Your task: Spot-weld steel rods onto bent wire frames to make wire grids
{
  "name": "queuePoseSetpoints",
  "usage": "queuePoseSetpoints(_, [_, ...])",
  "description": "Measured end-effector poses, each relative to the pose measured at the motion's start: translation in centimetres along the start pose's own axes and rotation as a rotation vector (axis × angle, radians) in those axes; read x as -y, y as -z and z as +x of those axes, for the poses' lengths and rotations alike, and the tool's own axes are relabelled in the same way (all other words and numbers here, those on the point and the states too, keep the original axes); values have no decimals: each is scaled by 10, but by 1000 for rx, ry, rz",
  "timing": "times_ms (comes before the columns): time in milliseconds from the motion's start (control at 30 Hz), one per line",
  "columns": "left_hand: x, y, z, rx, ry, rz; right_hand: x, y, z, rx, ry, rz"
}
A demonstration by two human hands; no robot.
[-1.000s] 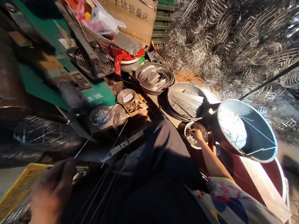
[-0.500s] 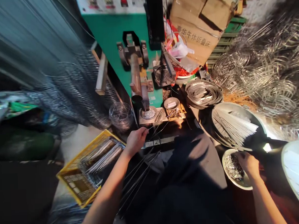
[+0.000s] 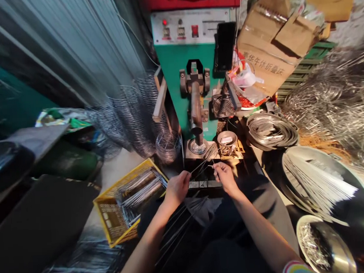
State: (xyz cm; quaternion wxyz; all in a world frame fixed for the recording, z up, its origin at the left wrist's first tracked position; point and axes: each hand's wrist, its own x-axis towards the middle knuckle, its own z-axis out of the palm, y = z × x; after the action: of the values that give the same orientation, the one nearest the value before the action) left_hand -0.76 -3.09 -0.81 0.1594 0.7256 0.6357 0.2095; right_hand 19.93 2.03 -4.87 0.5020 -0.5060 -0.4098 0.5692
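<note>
My left hand [image 3: 178, 187] is closed on a thin metal wire [image 3: 199, 166] that slants up and right from its fingertips. Close by on the right, my right hand [image 3: 225, 177] pinches a small, short metal piece [image 3: 211, 166] between thumb and fingers. Both hands are in front of a green machine [image 3: 166, 58] with a thick metal arm [image 3: 195, 107]. Beneath that arm stands a round dish of small shiny bits [image 3: 198, 146]. A small bowl [image 3: 227, 138] is to its right.
A yellow basket [image 3: 102, 214] of metal rods lies at the left. On the right are a coiled metal strip [image 3: 272, 130], a large basin [image 3: 357, 177] with thin rods and a bowl [image 3: 345, 252] of small metal pieces. Wire coils [image 3: 132, 114] stand beside the machine.
My right hand has moved from the bowl of small pieces at the right to beside my left hand, now with a small piece. The view has shifted, showing more of the machine's top.
</note>
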Motion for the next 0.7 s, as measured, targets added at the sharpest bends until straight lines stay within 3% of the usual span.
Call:
queuePoseSetpoints(133, [2, -1, -18, -126, 19, -189, 1, -34, 2, 33, 11, 64])
queuePoseSetpoints(267, [-4, -5, -25, -204, 52, -317, 9, -49, 1, 46, 22, 133])
queuePoseSetpoints(700, [2, -10, -23, -254, 71, -393, 19, -51, 4, 53, 21, 126])
